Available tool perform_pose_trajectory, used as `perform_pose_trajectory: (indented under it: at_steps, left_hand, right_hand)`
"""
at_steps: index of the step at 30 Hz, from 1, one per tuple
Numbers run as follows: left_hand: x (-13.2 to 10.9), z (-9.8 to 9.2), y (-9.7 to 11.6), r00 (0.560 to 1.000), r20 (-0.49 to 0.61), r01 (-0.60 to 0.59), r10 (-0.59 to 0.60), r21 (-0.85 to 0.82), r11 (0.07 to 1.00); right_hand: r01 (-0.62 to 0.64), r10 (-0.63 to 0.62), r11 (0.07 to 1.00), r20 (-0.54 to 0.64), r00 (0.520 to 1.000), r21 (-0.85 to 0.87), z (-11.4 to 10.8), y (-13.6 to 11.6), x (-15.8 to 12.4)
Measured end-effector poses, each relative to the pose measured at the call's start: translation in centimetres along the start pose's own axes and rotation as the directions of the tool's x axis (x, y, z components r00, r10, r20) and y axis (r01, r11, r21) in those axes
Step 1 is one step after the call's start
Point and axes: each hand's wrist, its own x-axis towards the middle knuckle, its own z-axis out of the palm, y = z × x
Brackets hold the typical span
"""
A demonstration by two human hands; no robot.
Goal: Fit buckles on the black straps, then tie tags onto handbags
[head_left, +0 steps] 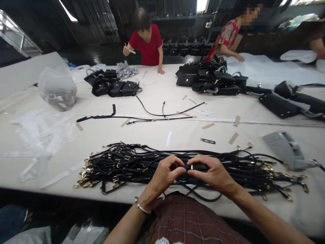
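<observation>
A long heap of black straps with gold buckles and clasps lies across the near edge of the pale table. My left hand and my right hand meet over the middle of the heap. Both pinch one black strap between thumb and fingers, with a small gold fitting showing between them. My left wrist wears a silver bangle.
Small black snips and paper strips lie beyond the heap. A grey tool sits at right, loose straps mid-table, black bags farther back, and plastic bags at left. Two people stand at the far side.
</observation>
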Motion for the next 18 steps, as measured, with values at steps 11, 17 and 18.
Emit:
perform_pose_trajectory:
  at_steps: [11, 17, 18]
  left_hand:
    - [-0.3, -0.2, 0.6, 0.988, 0.151, 0.038, -0.017, -0.137, 0.990]
    - [-1.3, -3.7, -1.8, 0.965, 0.237, 0.196, -0.109, -0.383, 0.903]
    - [-1.5, -4.1, -2.0, 0.968, 0.227, 0.191, -0.107, -0.390, 0.901]
  right_hand:
    - [0.130, -0.108, 0.975, 0.126, 0.986, -0.179, -1.1, -0.7, 0.8]
    - [-0.152, 0.162, 0.981, 0.088, 0.983, -0.117, -3.7, 0.5, -0.1]
    - [-0.171, 0.182, 0.979, 0.097, 0.979, -0.108, -4.0, 0.6, -0.2]
